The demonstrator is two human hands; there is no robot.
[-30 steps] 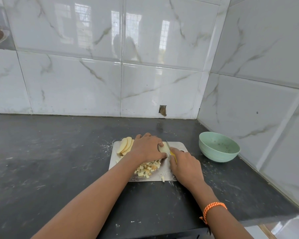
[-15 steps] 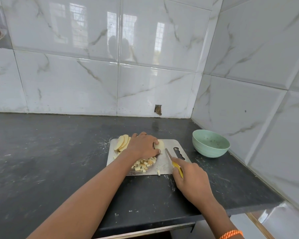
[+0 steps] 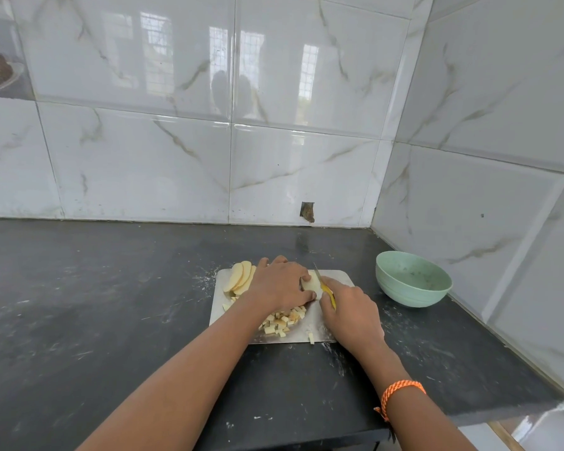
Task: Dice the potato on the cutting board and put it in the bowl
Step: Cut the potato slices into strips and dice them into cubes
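While your left hand curls over the pale peeled potato piece on the flat grey cutting board, your right hand grips the yellow-handled knife, blade against the piece. Small pale diced cubes lie under your left forearm, with oval slices stacked behind. The mint-green round bowl sits apart on the dark stone counter, near the tiled corner.

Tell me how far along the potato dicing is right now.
Partly done. A pile of diced cubes lies on the cutting board. The left hand steadies a potato piece while the right hand cuts with the knife. Slices await dicing; the bowl holds no potato.
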